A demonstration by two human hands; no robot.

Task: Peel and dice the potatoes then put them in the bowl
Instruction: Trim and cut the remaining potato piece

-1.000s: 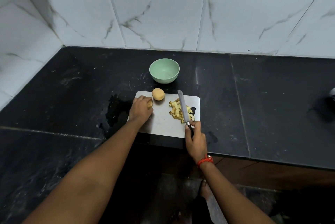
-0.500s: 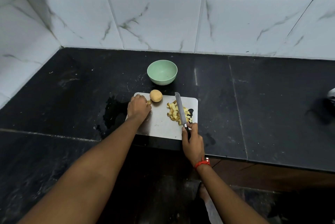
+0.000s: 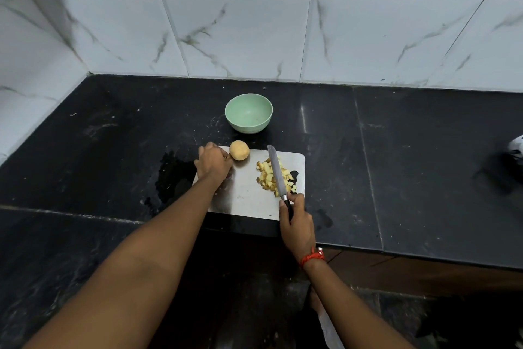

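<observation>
Both busy: grips long steel knife [image 3: 276,172] in right hand [image 3: 296,222], lays blade over yellow diced potato heap [image 3: 266,176], likely to gather it; curls left hand [image 3: 212,163] just beside round peeled potato [image 3: 239,150], contents unclear.

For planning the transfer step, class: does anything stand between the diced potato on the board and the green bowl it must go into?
Nothing visible does. The bowl stands just beyond the far edge of the cutting board; the whole potato sits left of the path from the diced potato.
</observation>
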